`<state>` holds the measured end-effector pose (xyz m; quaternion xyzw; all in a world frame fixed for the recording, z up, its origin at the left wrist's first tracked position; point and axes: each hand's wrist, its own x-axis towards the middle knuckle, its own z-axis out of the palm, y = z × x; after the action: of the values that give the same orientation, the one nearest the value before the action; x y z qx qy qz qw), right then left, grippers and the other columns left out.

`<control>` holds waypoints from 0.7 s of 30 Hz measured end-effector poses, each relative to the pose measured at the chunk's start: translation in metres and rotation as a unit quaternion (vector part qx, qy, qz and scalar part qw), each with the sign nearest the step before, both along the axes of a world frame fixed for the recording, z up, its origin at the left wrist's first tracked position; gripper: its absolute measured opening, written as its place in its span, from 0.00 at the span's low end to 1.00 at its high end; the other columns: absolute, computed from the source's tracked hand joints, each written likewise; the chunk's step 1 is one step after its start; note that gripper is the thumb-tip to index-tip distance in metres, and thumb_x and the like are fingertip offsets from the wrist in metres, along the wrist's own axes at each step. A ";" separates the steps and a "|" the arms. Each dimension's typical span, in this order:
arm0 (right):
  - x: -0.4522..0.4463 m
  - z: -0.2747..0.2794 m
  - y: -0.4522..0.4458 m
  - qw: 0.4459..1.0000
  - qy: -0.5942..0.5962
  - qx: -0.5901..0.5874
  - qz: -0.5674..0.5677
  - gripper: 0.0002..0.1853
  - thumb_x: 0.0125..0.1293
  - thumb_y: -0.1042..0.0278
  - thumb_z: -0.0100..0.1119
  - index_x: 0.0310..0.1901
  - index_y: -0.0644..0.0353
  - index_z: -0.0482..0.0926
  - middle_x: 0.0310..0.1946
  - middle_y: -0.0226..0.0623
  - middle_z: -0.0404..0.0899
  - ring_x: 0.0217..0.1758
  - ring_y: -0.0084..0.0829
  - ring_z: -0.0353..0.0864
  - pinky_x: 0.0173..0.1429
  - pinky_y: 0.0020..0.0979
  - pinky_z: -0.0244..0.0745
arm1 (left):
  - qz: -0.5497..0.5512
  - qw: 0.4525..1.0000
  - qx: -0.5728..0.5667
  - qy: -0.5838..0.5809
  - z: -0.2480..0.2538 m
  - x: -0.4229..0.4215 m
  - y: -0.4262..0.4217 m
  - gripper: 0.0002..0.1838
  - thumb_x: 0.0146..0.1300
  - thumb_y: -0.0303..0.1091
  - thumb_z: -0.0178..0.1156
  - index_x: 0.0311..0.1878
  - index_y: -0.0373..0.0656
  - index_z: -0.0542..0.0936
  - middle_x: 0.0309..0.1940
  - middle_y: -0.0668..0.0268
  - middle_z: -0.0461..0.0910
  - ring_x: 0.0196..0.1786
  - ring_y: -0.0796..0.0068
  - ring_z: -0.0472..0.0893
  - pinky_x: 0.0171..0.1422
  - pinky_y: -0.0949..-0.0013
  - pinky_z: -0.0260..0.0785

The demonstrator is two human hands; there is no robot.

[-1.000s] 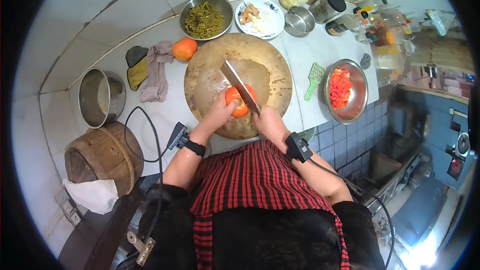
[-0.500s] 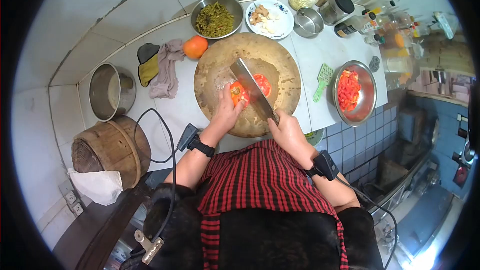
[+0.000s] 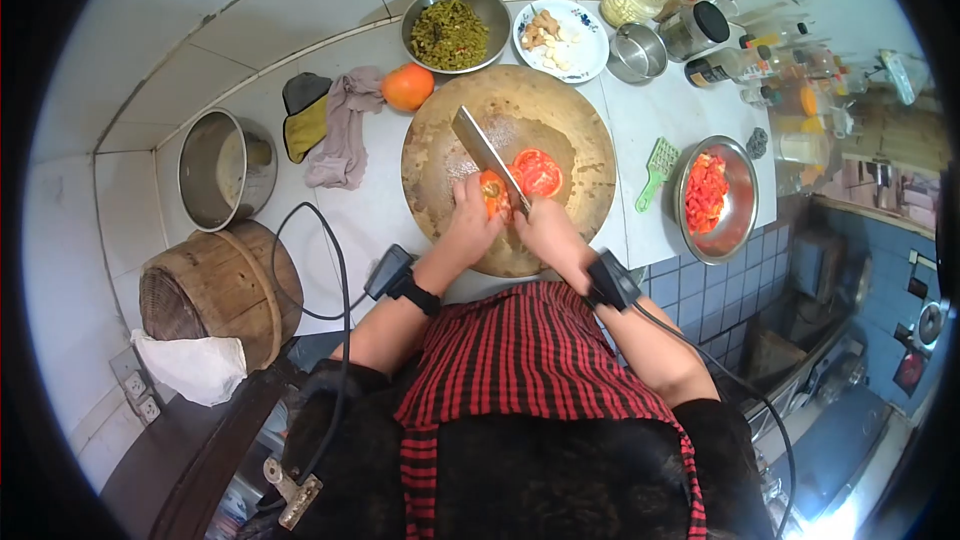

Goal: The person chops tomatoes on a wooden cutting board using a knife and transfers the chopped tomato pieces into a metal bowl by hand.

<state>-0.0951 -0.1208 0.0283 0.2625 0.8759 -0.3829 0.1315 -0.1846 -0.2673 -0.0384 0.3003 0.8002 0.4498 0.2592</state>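
My left hand (image 3: pixel 470 218) has its fingers closed on a cut tomato (image 3: pixel 491 188) on the round wooden chopping board (image 3: pixel 435 165). In my right hand (image 3: pixel 550 236) is a cleaver (image 3: pixel 482 152), its broad blade slanting away to the upper left. The blade stands beside the held tomato, along its right side. Cut tomato slices (image 3: pixel 538 173) lie flat on the board, right of the blade. Both hands are close together near the board's front half. My right fingers hide the cleaver's handle.
A whole tomato (image 3: pixel 408 87), a bowl of chopped greens (image 3: pixel 450 33) and a plate of ginger and garlic (image 3: pixel 562 45) stand behind the board. To the right are a green grater (image 3: pixel 657 173) and a steel bowl (image 3: pixel 740 220) holding chopped tomato. Bottles line the back right.
My right hand and the cleaver have moved left, closer to my left hand. The left fingers have drawn back along the tomato. The whole view has shifted slightly.
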 end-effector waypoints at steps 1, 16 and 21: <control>-0.004 -0.005 -0.001 1.000 -0.010 -0.016 -0.017 0.15 0.65 0.66 0.59 0.43 0.73 0.78 0.33 0.66 0.81 0.41 0.64 0.82 0.47 0.52 0.77 | -0.006 0.998 0.035 0.048 -0.001 0.003 0.000 0.37 0.64 0.32 0.62 0.70 0.29 0.57 0.58 0.38 0.67 0.64 0.39 0.69 0.71 0.51 0.61; 0.043 0.050 0.004 0.997 0.065 0.030 -0.004 0.10 0.67 0.68 0.58 0.40 0.68 0.75 0.24 0.62 0.78 0.32 0.62 0.81 0.38 0.53 0.76 | 0.041 0.987 -0.136 0.080 0.036 0.001 -0.006 0.32 0.52 0.37 0.69 0.59 0.35 0.70 0.48 0.43 0.69 0.44 0.36 0.79 0.49 0.45 0.76; 0.057 0.051 -0.013 0.997 0.071 0.020 -0.012 0.10 0.67 0.67 0.58 0.39 0.66 0.72 0.24 0.62 0.78 0.32 0.62 0.81 0.38 0.54 0.76 | 0.025 0.985 -0.157 0.061 0.031 -0.005 -0.004 0.29 0.53 0.39 0.70 0.51 0.32 0.70 0.47 0.41 0.70 0.45 0.35 0.79 0.50 0.45 0.76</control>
<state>-0.0383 -0.1336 0.0794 0.2474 0.8873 -0.3848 0.0591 -0.1892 -0.2709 -0.0072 0.2621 0.8825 0.3059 0.2426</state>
